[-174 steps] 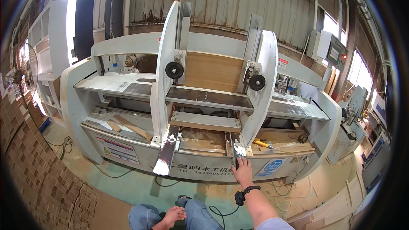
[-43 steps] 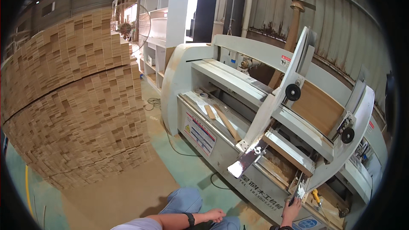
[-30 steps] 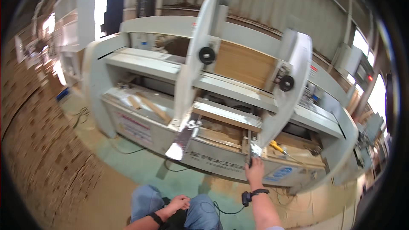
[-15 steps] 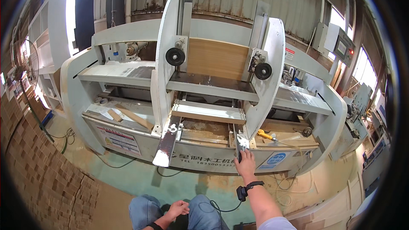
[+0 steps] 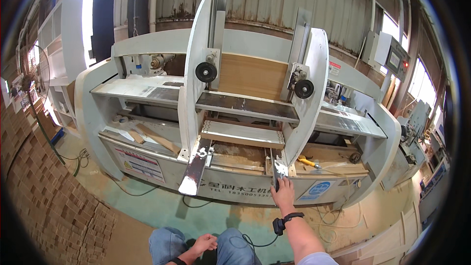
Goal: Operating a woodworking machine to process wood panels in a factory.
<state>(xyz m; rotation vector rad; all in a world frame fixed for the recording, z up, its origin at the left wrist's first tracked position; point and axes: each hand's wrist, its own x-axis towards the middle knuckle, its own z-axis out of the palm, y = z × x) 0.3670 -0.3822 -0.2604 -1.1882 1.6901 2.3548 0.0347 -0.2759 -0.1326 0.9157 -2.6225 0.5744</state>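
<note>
A large white woodworking machine (image 5: 162,171) stands before me. Two support rails stick out from its front. My right hand (image 5: 283,195) is at the end of the right rail (image 5: 280,167), thumb on one side and fingers over the dark top. The left rail (image 5: 196,167) has worn, pale patches and nothing touches it. Between the rails, further in, lies a white panel (image 5: 243,132) with small holes along its ends and a brown front edge. Near my knees, my left hand (image 5: 203,243) hangs with fingers loosely curled, seemingly around nothing.
Two upright plates with black handwheels (image 5: 206,72) flank the middle bay. A yellow air gun (image 5: 308,162) lies on the right ledge, wood strips (image 5: 157,139) on the left one. Stacked wood pieces (image 5: 59,206) stand at left. A control panel (image 5: 395,59) is at right; hoses trail across the floor.
The view has tilted slightly, so the machine sits a little lower in the picture. My right hand stays at the rail's end; my left hand remains by my knees.
</note>
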